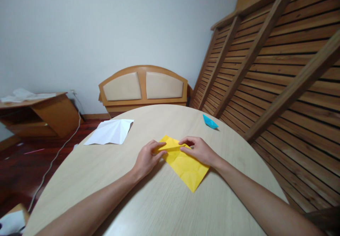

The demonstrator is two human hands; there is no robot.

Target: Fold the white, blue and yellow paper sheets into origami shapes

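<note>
A yellow sheet of paper with crease lines lies on the round table, one corner pointing towards me. Its far part is bent up into a fold between my hands. My left hand pinches the fold at its left end, thumb and forefinger on the paper. At the fold's right side, my right hand grips the paper between thumb and fingers. Beyond my right hand sits a small blue folded paper boat. A creased white sheet of paper lies farther off to the left.
The round table has a pale wood top. Behind it stands a wooden headboard with two cream panels. A slatted wooden frame leans along the right. At left are a low cabinet and a white cable across the dark floor.
</note>
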